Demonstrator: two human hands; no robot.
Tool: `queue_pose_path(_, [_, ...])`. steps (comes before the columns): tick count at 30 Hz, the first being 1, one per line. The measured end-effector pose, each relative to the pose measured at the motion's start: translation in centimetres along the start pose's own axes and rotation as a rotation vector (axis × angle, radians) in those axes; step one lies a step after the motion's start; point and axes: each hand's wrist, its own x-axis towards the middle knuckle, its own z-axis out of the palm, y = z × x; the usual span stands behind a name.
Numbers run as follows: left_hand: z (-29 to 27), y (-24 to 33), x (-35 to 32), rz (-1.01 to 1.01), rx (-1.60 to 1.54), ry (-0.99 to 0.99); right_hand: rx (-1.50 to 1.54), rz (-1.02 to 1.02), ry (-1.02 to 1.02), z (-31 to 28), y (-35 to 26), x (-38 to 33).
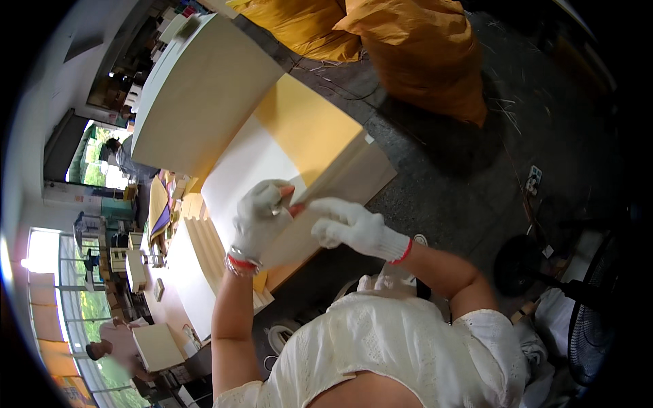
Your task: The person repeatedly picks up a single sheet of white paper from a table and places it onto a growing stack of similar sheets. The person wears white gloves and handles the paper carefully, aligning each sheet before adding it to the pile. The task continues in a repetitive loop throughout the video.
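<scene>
My left hand (260,216), in a white glove with bare fingertips and a bracelet at the wrist, is above the near edge of a tall stack of large sheets (248,153). Its fingers are bent, with the two bare tips apart and nothing visible between them. My right hand (354,228), gloved in white with a red cuff, reaches toward the left one with its fingers mostly stretched out. No held object shows in it. The stack's top is part white, part yellow in the light. Whether either hand touches the stack I cannot tell.
A large pale board or stack (204,88) rises behind the sheets. Beside my left arm lie more layered pale sheets (197,265). Full orange sacks (422,54) stand on the dark floor. A black fan (592,319) is at the right. Two other people work at the far left.
</scene>
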Motion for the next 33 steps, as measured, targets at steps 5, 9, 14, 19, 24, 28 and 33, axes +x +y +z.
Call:
queue_pose_path(5, [0.1,2.4,-0.4,-0.002,0.091,-0.028,-0.135,0.129,-0.151,-2.8,-0.6,-2.7])
queue_pose_path(9, [-1.2,4.3,2.0,-0.117,0.077,0.007,-0.068,0.150,-0.077,-5.9,1.2,-4.1])
queue_pose_path(14, [-0.2,6.4,7.9,0.151,0.045,-0.155,-0.105,0.005,-0.017,-9.6,1.4,-5.1])
queue_pose_path(19, [2.0,7.4,12.7,0.204,0.134,-0.354,-0.052,0.023,0.076,-12.4,3.3,-5.6])
queue_pose_path(24, [3.9,7.7,14.9,0.238,0.228,-0.478,0.162,0.025,0.199,-14.3,5.2,-6.0])
queue_pose_path(28, [4.3,8.0,15.9,0.232,0.293,-0.524,0.223,0.080,0.235,-15.5,5.3,-5.9])
queue_pose_path(33, [4.8,8.6,16.4,0.302,0.360,-0.503,0.199,0.149,0.225,-16.4,5.9,-5.2])
